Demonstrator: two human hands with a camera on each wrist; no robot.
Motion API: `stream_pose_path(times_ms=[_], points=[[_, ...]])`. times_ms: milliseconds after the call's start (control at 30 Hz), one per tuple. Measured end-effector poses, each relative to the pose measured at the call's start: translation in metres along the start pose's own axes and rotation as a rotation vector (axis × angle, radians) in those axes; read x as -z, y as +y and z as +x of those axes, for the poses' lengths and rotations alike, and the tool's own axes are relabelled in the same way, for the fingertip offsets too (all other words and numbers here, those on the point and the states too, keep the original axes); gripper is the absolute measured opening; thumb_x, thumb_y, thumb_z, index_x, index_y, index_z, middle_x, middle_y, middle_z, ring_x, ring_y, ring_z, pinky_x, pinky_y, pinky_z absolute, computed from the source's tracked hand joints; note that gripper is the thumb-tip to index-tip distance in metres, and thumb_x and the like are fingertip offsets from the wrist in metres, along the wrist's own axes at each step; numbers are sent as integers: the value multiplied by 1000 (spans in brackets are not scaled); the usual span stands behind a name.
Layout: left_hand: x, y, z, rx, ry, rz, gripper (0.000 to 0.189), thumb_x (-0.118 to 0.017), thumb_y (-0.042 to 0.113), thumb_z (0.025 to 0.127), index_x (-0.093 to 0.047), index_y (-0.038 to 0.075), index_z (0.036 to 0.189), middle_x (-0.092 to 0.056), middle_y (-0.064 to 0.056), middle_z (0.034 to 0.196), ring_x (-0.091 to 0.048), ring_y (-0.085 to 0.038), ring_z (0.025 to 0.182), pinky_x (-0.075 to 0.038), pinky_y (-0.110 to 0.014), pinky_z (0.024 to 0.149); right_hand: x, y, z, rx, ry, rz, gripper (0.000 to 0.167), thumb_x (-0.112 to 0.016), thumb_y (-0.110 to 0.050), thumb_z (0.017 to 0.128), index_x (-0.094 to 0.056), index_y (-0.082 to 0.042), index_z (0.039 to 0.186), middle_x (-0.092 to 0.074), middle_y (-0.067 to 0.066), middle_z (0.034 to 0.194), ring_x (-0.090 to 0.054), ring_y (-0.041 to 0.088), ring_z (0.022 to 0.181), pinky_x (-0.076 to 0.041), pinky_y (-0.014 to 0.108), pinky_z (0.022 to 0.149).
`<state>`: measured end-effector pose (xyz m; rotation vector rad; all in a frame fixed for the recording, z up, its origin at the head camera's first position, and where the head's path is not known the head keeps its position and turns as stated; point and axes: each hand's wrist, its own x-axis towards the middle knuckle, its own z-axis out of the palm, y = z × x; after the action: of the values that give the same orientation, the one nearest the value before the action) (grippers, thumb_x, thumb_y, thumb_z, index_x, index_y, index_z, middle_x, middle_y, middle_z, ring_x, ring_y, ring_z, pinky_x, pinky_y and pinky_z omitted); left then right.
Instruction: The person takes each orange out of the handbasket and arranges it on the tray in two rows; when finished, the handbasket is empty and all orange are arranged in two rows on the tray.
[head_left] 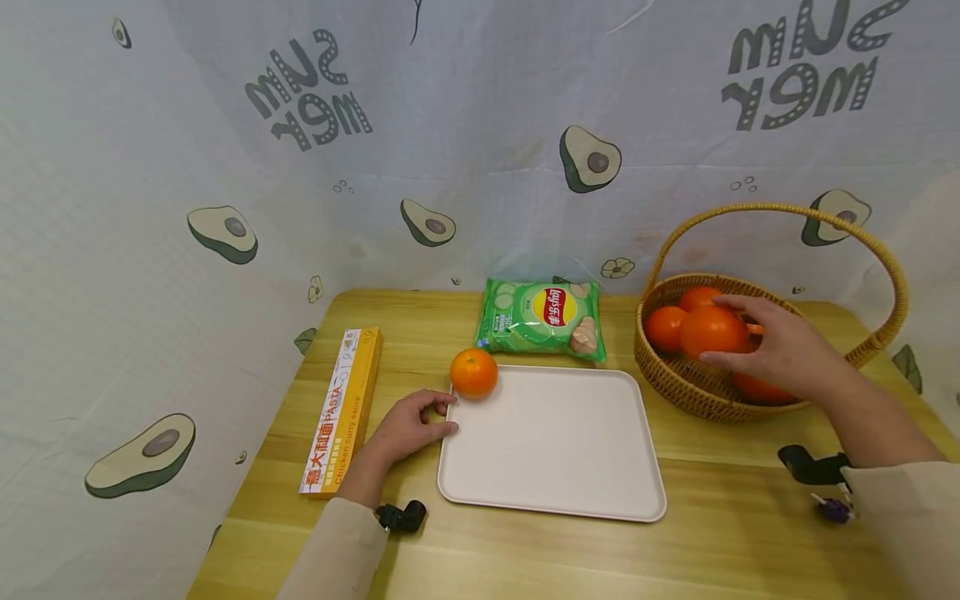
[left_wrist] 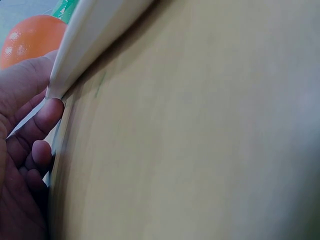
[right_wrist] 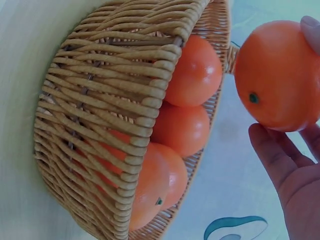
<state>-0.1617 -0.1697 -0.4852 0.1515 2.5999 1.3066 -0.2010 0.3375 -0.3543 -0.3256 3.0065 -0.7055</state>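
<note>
My right hand [head_left: 780,346] grips an orange [head_left: 712,332] between thumb and fingers over the wicker basket [head_left: 693,398]. In the right wrist view this held orange [right_wrist: 277,75] is outside the rim, its green stem spot showing. Several more oranges lie inside the basket, one of them [right_wrist: 194,71] near the rim. On the left, my left hand [head_left: 408,425] pinches the left edge of the white tray [head_left: 555,442]; the left wrist view has thumb and fingertip at its rim [left_wrist: 82,47]. A single orange [head_left: 474,373] sits at the tray's back left corner.
A green bag of chips [head_left: 536,318] lies behind the tray. To the left is a yellow and white pasta box [head_left: 341,412]. The basket's tall handle [head_left: 780,208] arches above it. A printed curtain [head_left: 480,150] hangs behind the wooden table [head_left: 510,558].
</note>
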Motion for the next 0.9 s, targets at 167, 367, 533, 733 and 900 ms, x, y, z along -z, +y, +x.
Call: stream_pose_path(times_ms=[167,367,533,733,900], points=[[0,-1,0,-4,1,5,32,-82,26,86,-74,23,118,-65,4,104,-49,-16,83,-41,-27,73,-2,-5,-3,-22,39,-8,94,-83,-48,83,-39,2,149,-42,38,143,-54,57,111,-46,71,86],[-1,-1,-1,0,2,11,33,-82,27,86,-74,24,118,-65,4,104,-50,-16,84,-41,-28,75,-10,-14,-6,-12,83,34,89,-83,-46,83,-44,-3,150,-50,34,139,-57,55,112,-49,65,84],[-1,-1,-1,-3,2,6,33,-82,27,87,-73,23,118,-65,4,104,-49,-16,84,-41,-27,74,-21,-23,-7,49,144,73,80,-87,-38,81,-50,-7,146,-55,30,133,-60,47,107,-49,49,78],[-1,-2,-1,-14,3,-4,33,-82,26,86,-73,23,118,-65,3,104,-49,-16,83,-41,-27,73,-36,-33,-6,80,149,125,76,-83,-34,86,-47,-5,148,-46,30,138,-51,47,110,-48,59,82],[-1,-3,0,-17,4,0,33,-82,27,86,-73,23,118,-65,3,104,-49,-16,83,-41,-27,73,-46,-44,-4,51,148,168,79,-80,-36,89,-41,-6,150,-46,29,141,-52,48,113,-47,67,88]])
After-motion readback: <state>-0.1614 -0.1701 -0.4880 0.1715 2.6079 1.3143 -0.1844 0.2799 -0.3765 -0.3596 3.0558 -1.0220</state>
